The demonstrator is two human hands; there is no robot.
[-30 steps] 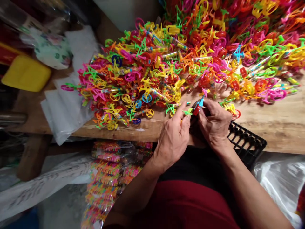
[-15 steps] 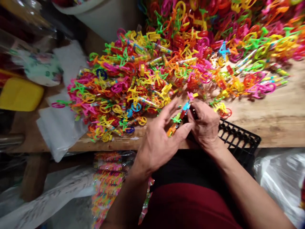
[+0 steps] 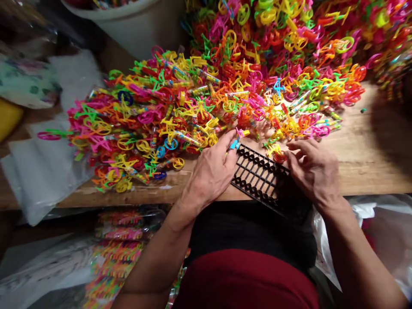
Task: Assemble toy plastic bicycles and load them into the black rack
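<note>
My left hand (image 3: 210, 174) is closed at the left end of a black plastic rack (image 3: 257, 169). A small blue plastic toy (image 3: 235, 144) and a pink and yellow toy piece (image 3: 242, 133) show past its fingertips; the rest is hidden in the hand. The rack, with rows of round slots and thin bars, lies slanted over the table's front edge. My right hand (image 3: 313, 174) hovers at the rack's right end, fingers bent and apart, with nothing visible in it. Close to its fingertips lies a red and yellow toy (image 3: 278, 156).
A big heap of colourful plastic toys (image 3: 180, 103) covers the back and left of the wooden table (image 3: 357, 171). A white bucket (image 3: 138, 30) stands behind. Clear plastic bags (image 3: 41, 167) lie at the left; packed toys (image 3: 119, 257) sit below the edge.
My right hand has moved right, away from my left hand, uncovering the rack. My left hand stays by the toys at the rack's left end. The view has shifted right.
</note>
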